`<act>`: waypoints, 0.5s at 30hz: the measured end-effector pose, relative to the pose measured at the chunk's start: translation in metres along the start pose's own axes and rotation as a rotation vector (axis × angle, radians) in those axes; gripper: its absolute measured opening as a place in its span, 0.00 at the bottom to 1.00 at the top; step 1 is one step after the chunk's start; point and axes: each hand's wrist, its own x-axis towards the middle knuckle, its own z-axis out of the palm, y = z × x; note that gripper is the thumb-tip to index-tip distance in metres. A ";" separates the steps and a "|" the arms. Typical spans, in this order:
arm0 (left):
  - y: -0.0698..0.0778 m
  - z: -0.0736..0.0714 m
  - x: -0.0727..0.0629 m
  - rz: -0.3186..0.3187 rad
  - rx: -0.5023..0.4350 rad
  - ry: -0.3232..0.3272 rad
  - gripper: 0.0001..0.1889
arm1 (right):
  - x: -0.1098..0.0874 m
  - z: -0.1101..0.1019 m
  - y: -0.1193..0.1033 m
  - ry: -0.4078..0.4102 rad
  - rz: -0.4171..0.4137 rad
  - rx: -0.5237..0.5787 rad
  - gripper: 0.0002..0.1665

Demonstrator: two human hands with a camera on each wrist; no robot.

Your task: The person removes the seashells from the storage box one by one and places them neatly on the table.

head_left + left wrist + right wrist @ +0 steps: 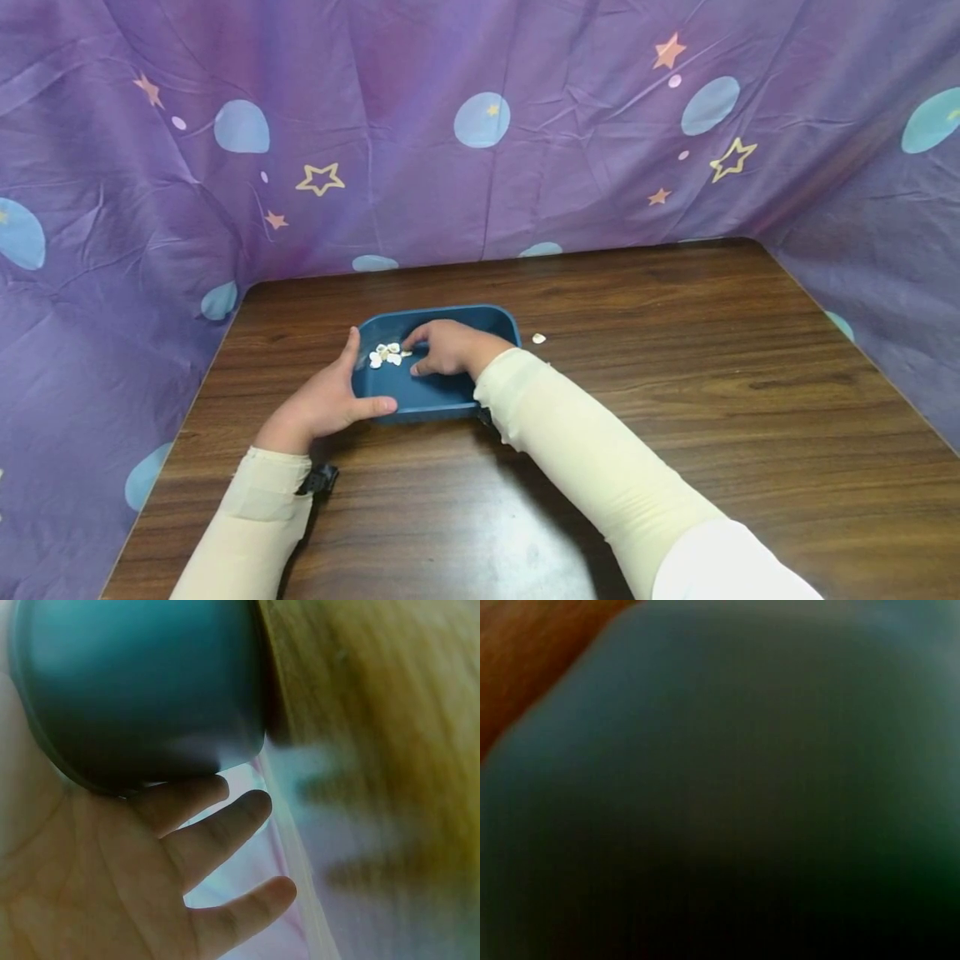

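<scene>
A blue rectangular plastic bin [435, 407] rests on the table, its side also filling the upper part of the left wrist view. My left hand [330, 402] lies against its left front corner, thumb along the front rim and fingers along the left side. In the left wrist view, the fingers [225, 832] stretch out loosely beside the bin wall. Over the right rim, my right hand [447, 346] reaches inside, index finger and thumb apart. Its index fingertip is right at a cluster of small whitish shell-like pieces [385, 355] on the bin floor.
One more whitish piece [539, 338] lies on the brown wooden table [675, 358], to the right of the bin. A purple curtain [420, 192] with stars and blue spots hangs behind and at both sides. The right wrist view is dark and blurred.
</scene>
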 end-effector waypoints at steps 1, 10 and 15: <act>0.000 0.000 0.000 -0.001 -0.001 0.002 0.71 | 0.000 0.000 0.000 0.010 -0.001 0.001 0.27; 0.000 0.001 -0.001 0.000 -0.008 0.003 0.72 | -0.002 0.000 -0.001 0.071 0.001 0.008 0.13; 0.002 0.000 -0.001 0.006 0.004 0.004 0.72 | -0.004 -0.002 -0.001 0.083 -0.005 -0.003 0.07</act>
